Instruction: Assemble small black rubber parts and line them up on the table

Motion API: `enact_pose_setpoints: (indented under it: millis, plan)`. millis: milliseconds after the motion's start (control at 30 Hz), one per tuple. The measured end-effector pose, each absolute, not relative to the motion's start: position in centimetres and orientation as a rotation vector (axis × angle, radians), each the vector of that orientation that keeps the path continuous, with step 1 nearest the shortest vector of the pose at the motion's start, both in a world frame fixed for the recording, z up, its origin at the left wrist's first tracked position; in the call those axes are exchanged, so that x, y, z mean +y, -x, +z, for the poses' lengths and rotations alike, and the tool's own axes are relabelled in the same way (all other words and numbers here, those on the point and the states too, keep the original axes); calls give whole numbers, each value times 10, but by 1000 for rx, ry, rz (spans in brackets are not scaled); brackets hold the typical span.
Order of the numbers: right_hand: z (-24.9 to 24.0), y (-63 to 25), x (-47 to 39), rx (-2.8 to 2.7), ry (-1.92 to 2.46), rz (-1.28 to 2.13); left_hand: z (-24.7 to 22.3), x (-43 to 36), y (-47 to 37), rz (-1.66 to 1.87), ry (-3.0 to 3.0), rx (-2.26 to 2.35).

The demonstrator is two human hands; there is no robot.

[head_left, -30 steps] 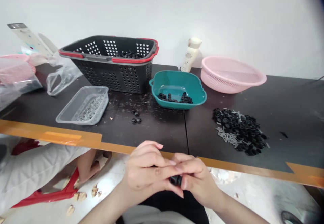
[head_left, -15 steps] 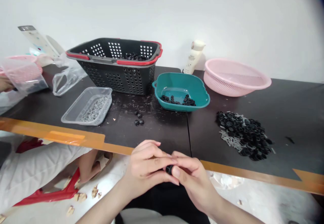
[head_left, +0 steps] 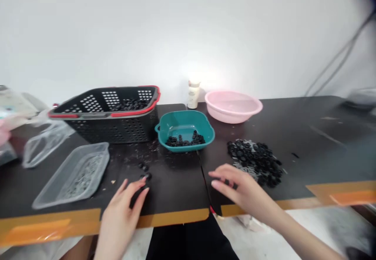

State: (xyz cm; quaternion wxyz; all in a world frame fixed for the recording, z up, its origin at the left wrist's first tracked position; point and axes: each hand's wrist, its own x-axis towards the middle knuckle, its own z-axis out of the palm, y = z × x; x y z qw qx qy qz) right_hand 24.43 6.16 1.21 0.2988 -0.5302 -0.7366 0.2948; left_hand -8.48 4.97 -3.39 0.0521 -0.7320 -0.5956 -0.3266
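My left hand [head_left: 125,209] is low over the table's front edge, thumb and forefinger apart. Its forefinger tip reaches the small black round caps [head_left: 148,176] lying in a loose group, and may touch the nearest. My right hand [head_left: 237,185] hovers left of a pile of black round parts [head_left: 257,160], its thumb and forefinger tips apart and the other fingers curled. Something dark shows between those fingers; I cannot tell whether it is a part or the tabletop. Pale thin pins [head_left: 245,169] lie among the pile.
A teal basin [head_left: 185,115] holds several black parts. Left of it stand a black basket [head_left: 117,130] with red handles and a clear tray [head_left: 101,150] of small metal pieces. Behind are a pink basin [head_left: 233,115] and a white bottle [head_left: 193,95]. Orange tape [head_left: 173,219] lines the front edge.
My hands were together holding a small black part; now they are apart, the left at the loose caps, the right near the pile. The view has shifted toward the right.
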Motion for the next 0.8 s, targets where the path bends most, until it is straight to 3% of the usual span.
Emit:
enact_pose_setpoints:
  millis: [133, 200, 600, 800]
  plan:
    - [21, -305, 93, -1862, 1746, 310, -51, 64, 104, -943, 2310, -1774]
    - [24, -327, 111, -1880, 1828, 228, -50, 66, 104, -928, 2321, -1825]
    - [30, -327, 204, -2265, 2216, 341, -32, 59, 92, -616, 2195, -1622]
    - [35, -320, 219, -2377, 2280, 350, 20, 74, 61, -739, 2227, -1441]
